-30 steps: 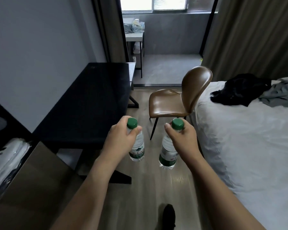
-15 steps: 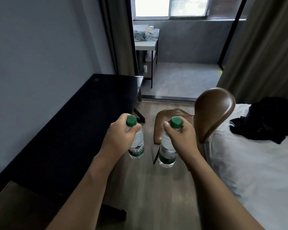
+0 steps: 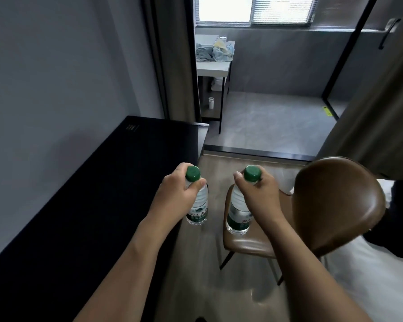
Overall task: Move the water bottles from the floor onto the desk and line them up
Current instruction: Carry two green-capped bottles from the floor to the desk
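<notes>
I carry two clear water bottles with green caps and green labels, both upright in the air. My left hand [image 3: 177,194] grips the neck of the left bottle [image 3: 197,210], which hangs just past the right edge of the black desk [image 3: 98,205]. My right hand [image 3: 258,194] grips the neck of the right bottle [image 3: 239,214], which hangs over the seat of the brown chair [image 3: 335,205]. The desk runs along the grey wall on my left.
The brown chair stands between the desk and a white bed [image 3: 382,287] on the right. Dark clothing [image 3: 400,217] lies on the bed. Beyond a step, a tiled balcony holds a small white table [image 3: 214,66] with cloths. A curtain [image 3: 382,101] hangs at right.
I have walked forward along the desk, both bottles still held by their necks. The chair and the desk edge are now closer, and the chair sits under my right hand.
</notes>
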